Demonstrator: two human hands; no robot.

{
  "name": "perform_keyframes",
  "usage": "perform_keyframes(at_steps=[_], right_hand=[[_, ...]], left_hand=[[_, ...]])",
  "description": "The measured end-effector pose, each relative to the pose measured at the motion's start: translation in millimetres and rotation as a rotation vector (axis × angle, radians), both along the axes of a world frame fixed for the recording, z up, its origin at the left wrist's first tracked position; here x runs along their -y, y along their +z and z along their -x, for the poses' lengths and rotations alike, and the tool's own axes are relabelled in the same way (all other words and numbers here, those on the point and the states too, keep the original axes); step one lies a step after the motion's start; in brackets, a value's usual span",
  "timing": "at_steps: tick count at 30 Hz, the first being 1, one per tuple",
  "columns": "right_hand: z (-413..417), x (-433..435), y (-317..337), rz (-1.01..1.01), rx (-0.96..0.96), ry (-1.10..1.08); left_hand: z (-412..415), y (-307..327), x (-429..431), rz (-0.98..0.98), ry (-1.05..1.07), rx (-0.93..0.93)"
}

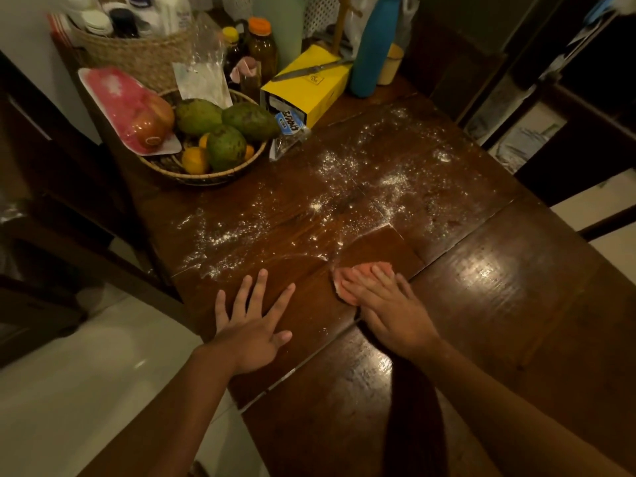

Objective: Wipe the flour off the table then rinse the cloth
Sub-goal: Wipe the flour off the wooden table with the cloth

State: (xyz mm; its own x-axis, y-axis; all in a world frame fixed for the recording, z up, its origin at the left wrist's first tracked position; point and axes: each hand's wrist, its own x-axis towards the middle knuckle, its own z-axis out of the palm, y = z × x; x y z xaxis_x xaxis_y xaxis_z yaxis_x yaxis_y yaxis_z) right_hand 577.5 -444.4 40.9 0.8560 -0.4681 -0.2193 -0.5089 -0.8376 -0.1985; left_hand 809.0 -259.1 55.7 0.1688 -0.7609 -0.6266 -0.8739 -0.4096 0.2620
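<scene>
Being pressed under the flat, open right hand [389,313], left hand [254,333] splayed alongside, the cloth [339,277] risks flour [392,182] being swept off the worktop [499,304].

Left hand [254,325], right hand [389,311] bare; forearms bare too

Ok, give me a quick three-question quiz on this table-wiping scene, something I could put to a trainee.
1. True or false: all the flour has been wiped away.
2. What lies on top of the yellow box? A) a spoon B) a knife C) a mango
3. Fill in: the ____ hand presses the cloth flat on the table.

Key: 1 false, much flour is still scattered beyond the cloth; 2 B; 3 right hand.
</scene>
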Motion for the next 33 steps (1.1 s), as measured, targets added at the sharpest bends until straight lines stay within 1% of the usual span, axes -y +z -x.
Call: perform_keyframes(at_steps=[2, 4, 5, 6, 7, 10, 12, 13, 14, 15, 17, 18, 19, 20, 23, 24, 25, 28, 29, 30, 33], right_hand=[[1.0, 22.2, 0.0, 0.007, -0.027, -0.118], [-20.4, 39.9, 0.8, -0.025, 0.020, -0.346], [-35.6, 40.0, 0.2, -0.033, 0.045, -0.424], [-49.8, 34.2, -1.0, -0.015, 0.068, -0.442], [-59.4, 24.3, -3.7, 0.006, 0.083, -0.389], [-54.6, -9.3, -8.9, -0.013, 0.071, 0.025], [-33.4, -11.0, -4.3, -0.035, 0.037, 0.202], [-26.8, -2.2, -4.1, -0.014, 0.020, 0.224], [-25.2, 8.8, -2.8, 0.001, -0.004, 0.191], [-30.0, 18.8, -1.6, -0.010, -0.015, 0.092], [-57.1, 28.0, -2.8, -0.039, 0.021, -0.168], [-75.0, 23.4, -3.5, -0.025, 0.040, -0.244], [-91.4, 14.7, -6.0, -0.001, 0.059, -0.251], [-103.5, 4.6, -9.8, 0.007, 0.071, -0.188], [-112.0, 2.5, -11.6, -0.015, 0.063, 0.204], [-112.7, 14.1, -9.2, -0.022, 0.065, 0.250], [-116.3, 26.0, -8.9, -0.024, 0.074, 0.216], [-139.6, 36.4, -8.7, -0.051, 0.108, -0.157], [-149.4, 29.2, -9.8, -0.049, 0.117, -0.207], [-155.6, 20.5, -11.2, -0.039, 0.130, -0.174], [-142.7, 9.6, -13.3, -0.037, 0.112, 0.203]], left_hand=[[-0.7, -1.0, -0.1, 0.001, -0.001, -0.003], [-1.0, -1.8, 0.1, 0.001, 0.003, -0.009], [-1.2, -1.8, -0.1, 0.001, 0.005, -0.009], [-1.2, -1.7, -0.2, 0.000, 0.004, -0.008], [-1.1, -1.6, 0.0, -0.002, 0.003, -0.008], [-1.0, -1.9, 1.1, -0.008, 0.001, -0.004], [-0.4, -2.3, 1.5, -0.009, 0.001, 0.008], [-0.1, -2.5, 1.7, -0.006, 0.002, 0.010], [-0.1, -2.8, 2.1, -0.002, 0.004, 0.010], [-0.1, -2.6, 2.3, 0.000, 0.007, 0.008], [0.0, -1.9, 2.0, -0.006, 0.010, 0.004], [0.1, -2.1, 1.8, -0.006, 0.012, 0.004], [0.1, -2.4, 1.6, -0.005, 0.014, 0.006], [0.1, -3.0, 1.5, -0.004, 0.016, 0.011], [-0.3, -5.4, 1.6, -0.007, 0.023, 0.020], [-0.4, -6.1, 1.9, -0.006, 0.026, 0.017], [-0.6, -6.0, 2.3, -0.006, 0.029, 0.014], [-1.0, -3.6, 2.7, -0.012, 0.029, 0.008], [-0.7, -3.0, 2.7, -0.014, 0.027, 0.007], [-0.5, -3.0, 2.3, -0.015, 0.026, 0.005], [-0.5, -4.9, 2.2, -0.010, 0.030, 0.011]])
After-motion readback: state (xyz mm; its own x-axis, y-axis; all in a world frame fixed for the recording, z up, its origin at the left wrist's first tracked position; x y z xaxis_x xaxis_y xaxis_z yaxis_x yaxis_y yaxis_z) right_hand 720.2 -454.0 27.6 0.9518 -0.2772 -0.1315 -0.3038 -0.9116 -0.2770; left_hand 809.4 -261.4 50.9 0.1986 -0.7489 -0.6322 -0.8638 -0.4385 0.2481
